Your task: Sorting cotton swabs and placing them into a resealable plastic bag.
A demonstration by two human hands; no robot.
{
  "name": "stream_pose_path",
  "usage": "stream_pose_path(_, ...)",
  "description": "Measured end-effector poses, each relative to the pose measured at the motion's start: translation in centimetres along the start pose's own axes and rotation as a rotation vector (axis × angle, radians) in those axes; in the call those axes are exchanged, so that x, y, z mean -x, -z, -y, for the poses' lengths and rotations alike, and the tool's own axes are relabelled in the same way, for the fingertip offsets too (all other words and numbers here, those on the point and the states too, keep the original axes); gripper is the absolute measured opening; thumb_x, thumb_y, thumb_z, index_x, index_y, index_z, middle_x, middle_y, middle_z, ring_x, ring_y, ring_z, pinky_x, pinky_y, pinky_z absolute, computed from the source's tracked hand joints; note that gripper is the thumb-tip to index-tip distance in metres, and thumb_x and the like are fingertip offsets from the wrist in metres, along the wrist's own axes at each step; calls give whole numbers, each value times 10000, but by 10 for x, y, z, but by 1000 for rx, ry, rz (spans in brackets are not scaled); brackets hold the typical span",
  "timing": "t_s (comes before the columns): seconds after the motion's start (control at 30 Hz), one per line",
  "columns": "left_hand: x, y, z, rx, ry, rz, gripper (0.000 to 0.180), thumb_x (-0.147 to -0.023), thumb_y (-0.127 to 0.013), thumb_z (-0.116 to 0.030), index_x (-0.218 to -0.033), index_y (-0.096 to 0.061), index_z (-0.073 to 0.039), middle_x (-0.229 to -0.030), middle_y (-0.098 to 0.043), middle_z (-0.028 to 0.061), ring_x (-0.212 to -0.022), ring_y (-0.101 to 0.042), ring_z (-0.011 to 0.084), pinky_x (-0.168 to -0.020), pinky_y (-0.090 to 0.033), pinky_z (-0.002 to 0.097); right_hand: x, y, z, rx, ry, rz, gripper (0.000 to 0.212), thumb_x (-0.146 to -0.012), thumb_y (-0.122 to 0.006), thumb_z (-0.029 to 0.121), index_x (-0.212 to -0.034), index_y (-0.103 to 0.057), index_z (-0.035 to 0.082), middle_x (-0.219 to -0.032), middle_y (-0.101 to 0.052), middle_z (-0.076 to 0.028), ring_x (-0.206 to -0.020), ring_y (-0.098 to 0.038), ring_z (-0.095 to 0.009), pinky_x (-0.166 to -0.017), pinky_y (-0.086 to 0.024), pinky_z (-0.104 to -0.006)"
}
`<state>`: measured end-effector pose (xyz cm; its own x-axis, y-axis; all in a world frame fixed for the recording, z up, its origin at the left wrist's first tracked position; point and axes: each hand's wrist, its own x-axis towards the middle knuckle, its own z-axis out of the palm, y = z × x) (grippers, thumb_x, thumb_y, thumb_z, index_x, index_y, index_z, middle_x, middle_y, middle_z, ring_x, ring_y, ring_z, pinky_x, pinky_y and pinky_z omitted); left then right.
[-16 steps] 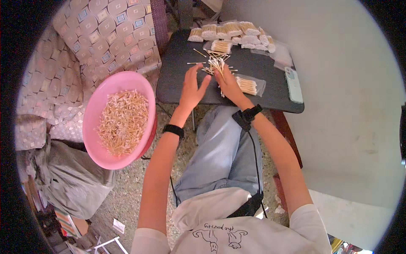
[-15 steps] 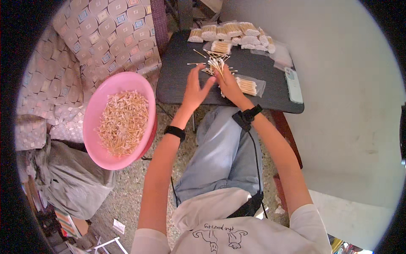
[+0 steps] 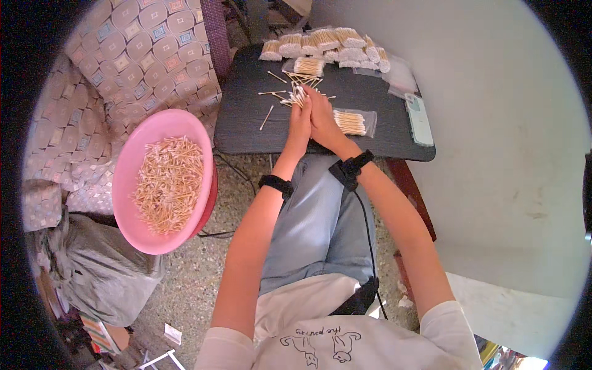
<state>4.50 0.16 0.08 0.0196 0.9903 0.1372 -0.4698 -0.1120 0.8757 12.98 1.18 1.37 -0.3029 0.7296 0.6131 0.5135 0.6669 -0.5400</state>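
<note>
My left hand (image 3: 300, 128) and my right hand (image 3: 323, 121) are closed together round a bundle of cotton swabs (image 3: 299, 95). White tips stick out past my fingers on the far side; the sticks are mostly hidden by my hands. Loose cotton swabs (image 3: 266, 118) lie on the black table (image 3: 243, 126) left of my hands, with more scattered just beyond them. Next to my right hand is a clear bag of cotton swabs (image 3: 350, 122). Another filled bag (image 3: 308, 66) lies farther back.
Several filled swab bags (image 3: 324, 42) are piled along the table's far edge. Flat clear bags (image 3: 401, 75) and a pale phone (image 3: 419, 120) lie at the right, near the wall. A pink basin (image 3: 124, 197) heaped with swabs stands left of the table. Patterned cushions (image 3: 142, 58) are behind it.
My left hand has moved right and closed against my right hand and the swab bundle; before, it was apart with fingers spread. One more loose swab now shows on the table at left.
</note>
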Motion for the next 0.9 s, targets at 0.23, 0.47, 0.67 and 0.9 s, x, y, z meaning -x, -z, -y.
stream_pose_path(0.23, -11, 9, 11, -28, -44, 0, 312, -976, -376, -277, -1137, -449, -19, -1057, -529, 61, -963, -510, 118, -821, -415, 262, -8, 5, -4, 27, -114, 24, 647, -774, -553, 111, -1346, -270, 4, -1148, -471, -210, -1035, -437, -360, -878, -343, -437)
stream_pose_path(0.47, -10, 5, 13, -6, -66, -108, 273, -980, -348, -278, -1120, -388, -47, -997, -523, 73, -866, -525, 125, -770, -451, 279, 0, 28, 3, -15, 31, 137, 717, -710, -606, 79, -1349, -282, 39, -1206, -441, -200, -1099, -414, -367, -974, -294, -485)
stream_pose_path(0.67, -11, 5, 13, -5, -75, -191, 260, -979, -341, -308, -1083, -350, -70, -872, -484, 53, -778, -523, 132, -721, -466, 294, 34, 61, 4, 442, -4, 171, 640, -755, -616, 147, -1331, -344, 87, -1299, -411, -135, -1219, -358, -335, -1036, -199, -549)
stream_pose_path(0.9, -12, 4, 14, -214, -133, -171, 282, -971, -352, -337, -1073, -337, -75, -849, -468, 57, -720, -515, 137, -684, -464, 296, 60, 76, -21, 830, 56, 154, 496, -823, -571, 200, -1284, -419, 96, -1315, -433, -86, -1260, -329, -315, -1056, -176, -535)
